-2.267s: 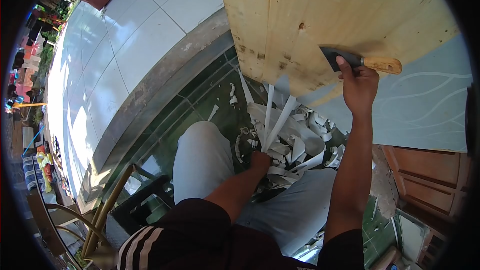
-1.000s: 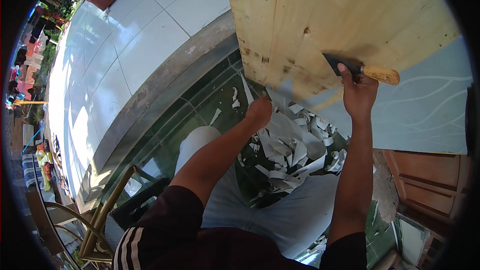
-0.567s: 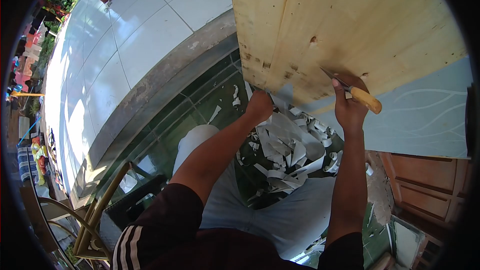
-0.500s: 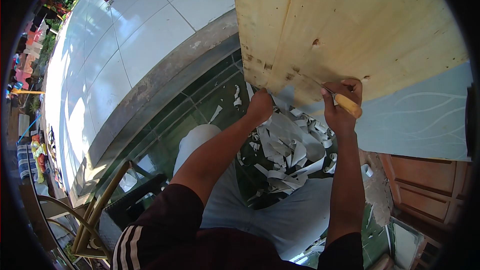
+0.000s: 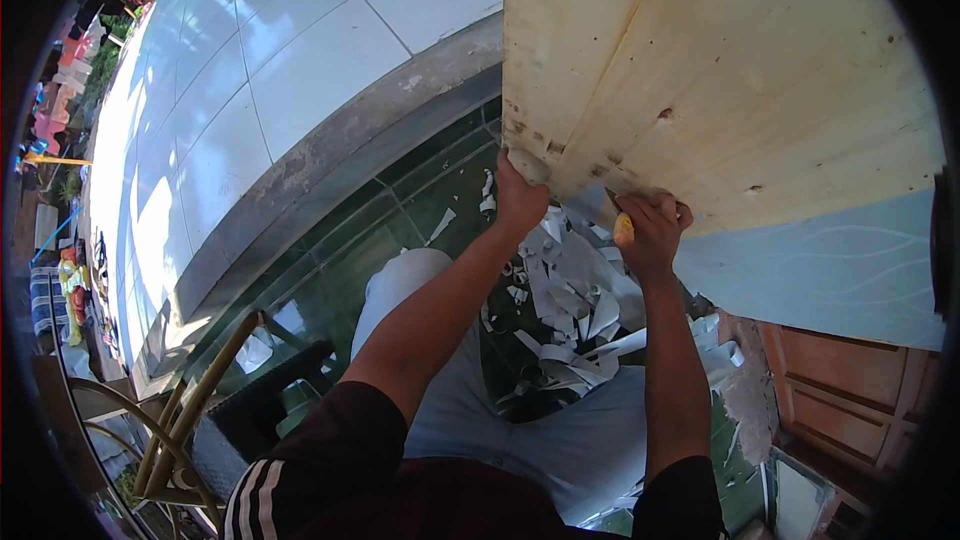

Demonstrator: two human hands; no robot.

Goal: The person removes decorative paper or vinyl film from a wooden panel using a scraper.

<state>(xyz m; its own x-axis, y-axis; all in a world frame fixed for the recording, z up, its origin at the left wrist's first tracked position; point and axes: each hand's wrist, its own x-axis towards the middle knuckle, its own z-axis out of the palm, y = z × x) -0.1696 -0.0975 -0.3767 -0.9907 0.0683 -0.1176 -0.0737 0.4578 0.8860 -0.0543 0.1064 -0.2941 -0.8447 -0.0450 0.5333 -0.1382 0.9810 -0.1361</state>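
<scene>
A large wooden board stands tilted before me, bare pale wood above and a grey-blue patterned covering along its lower part. My left hand is closed at the board's lower left corner; a small pale patch shows beside its thumb, and I cannot make out what it is. My right hand is wrapped around a wooden-handled knife at the lower edge of the bare wood. Its yellow handle end points towards me, and most of the blade is hidden or turned edge-on.
Peeled white strips lie heaped on the green tiled floor between my knees. A raised step with white tiles runs along the left. A chair stands at lower left, and a brown panelled door at right.
My right hand has moved left and down, turning the knife so its handle points towards me. My left hand has come up onto the board's corner. The view has shifted slightly.
</scene>
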